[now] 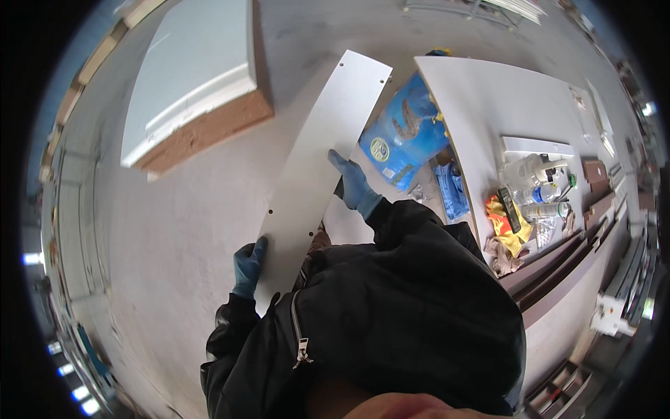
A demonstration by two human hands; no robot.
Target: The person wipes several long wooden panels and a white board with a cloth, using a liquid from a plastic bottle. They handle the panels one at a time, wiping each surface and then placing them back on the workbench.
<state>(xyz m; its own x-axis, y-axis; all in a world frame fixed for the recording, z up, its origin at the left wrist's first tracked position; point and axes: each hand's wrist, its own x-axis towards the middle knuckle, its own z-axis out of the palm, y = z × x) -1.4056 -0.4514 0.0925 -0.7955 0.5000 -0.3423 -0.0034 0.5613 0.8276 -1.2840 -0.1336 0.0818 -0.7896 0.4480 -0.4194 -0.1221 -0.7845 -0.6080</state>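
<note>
A long white board (pixel 307 153) with small dark holes near its edges slants across the space before my body. My left hand (pixel 248 265), in a blue glove, grips its left edge near the lower end, thumb on the face. Further up, my right hand (pixel 354 183), also gloved in blue, holds the opposite edge with its thumb on top. The fingers of both hands are partly hidden behind the board, and its lower end disappears behind my black jacket.
A stack of pale panels (pixel 195 63) with a brown side stands at the far left. To the right, a white worktable (pixel 488 98) carries bottles (pixel 544 194), a yellow-red cloth (pixel 504 222) and brown strips (pixel 558 269). A blue plastic sack (pixel 403 136) lies beside it.
</note>
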